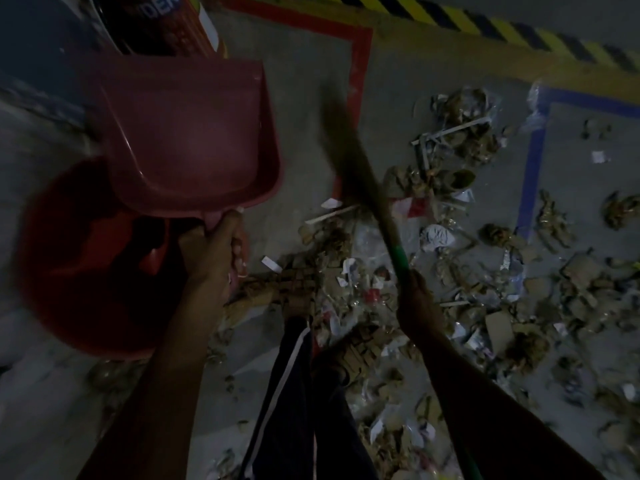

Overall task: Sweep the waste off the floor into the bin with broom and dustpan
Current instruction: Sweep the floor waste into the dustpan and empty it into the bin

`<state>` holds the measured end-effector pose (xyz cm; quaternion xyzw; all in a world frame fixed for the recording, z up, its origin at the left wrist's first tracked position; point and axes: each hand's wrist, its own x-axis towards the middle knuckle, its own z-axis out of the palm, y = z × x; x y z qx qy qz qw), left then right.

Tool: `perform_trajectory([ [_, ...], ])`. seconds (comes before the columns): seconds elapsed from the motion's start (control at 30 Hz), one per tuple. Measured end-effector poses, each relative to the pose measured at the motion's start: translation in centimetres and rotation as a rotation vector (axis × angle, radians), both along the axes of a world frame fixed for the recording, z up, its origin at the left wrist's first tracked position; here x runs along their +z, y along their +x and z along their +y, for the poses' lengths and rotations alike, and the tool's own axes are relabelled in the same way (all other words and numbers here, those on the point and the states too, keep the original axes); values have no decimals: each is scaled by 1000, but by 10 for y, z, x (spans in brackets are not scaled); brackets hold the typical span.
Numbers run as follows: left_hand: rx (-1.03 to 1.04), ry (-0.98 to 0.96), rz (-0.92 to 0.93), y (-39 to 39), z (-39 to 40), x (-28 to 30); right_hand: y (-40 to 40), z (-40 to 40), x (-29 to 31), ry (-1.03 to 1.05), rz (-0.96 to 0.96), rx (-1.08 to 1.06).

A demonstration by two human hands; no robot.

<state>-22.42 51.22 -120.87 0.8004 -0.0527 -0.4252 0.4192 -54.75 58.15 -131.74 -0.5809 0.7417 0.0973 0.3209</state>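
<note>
My left hand (214, 251) grips the handle of a pink dustpan (194, 133), held up in the air with its open side facing me; the pan looks empty. Under it on the left stands a round red bin (79, 265). My right hand (420, 299) is closed around the green handle of a broom (363, 174), whose blurred brown bristles point up and away above the floor. Waste (467, 271), made of crumpled paper, cardboard scraps, plastic wrap and sticks, lies spread over the grey floor to the right and around my feet.
Red tape (360, 64) and blue tape (533, 161) mark rectangles on the floor, with a yellow-black hazard stripe (502, 29) at the far edge. An orange-red container (166, 26) stands at the top left. My dark trouser legs (294, 393) are at bottom centre.
</note>
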Motion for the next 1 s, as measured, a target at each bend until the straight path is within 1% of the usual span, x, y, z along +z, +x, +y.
perform_trajectory([
  [0.13,-30,21,46,-8,1,-7,-13,-8,10,-40,126,-43],
  [0.2,-60,41,77,-14,-1,-8,-10,-12,11,-65,92,-77],
  [0.27,-71,18,117,-21,-6,-8,-3,-15,10,-107,0,-93],
  [0.37,-99,8,116,-30,-17,-7,12,-21,6,-106,-95,25],
  [0.43,-166,7,106,-33,-28,-8,22,-32,8,-60,-91,103],
  [0.5,-217,13,109,-35,-40,-11,25,-44,3,-9,-91,126],
  [0.53,-220,17,124,-35,-46,-13,24,-50,-1,13,-111,98],
  [0.63,-237,27,170,-37,-68,-16,12,-75,-2,24,-126,-81],
  [0.8,-331,4,135,-48,-102,-2,-27,-126,17,-33,-14,-299],
  [0.9,-373,-18,93,-56,-123,11,-43,-148,30,-74,-8,-314],
  [1.0,-410,-22,89,-61,-148,21,-43,-167,41,-114,-38,-326],
])
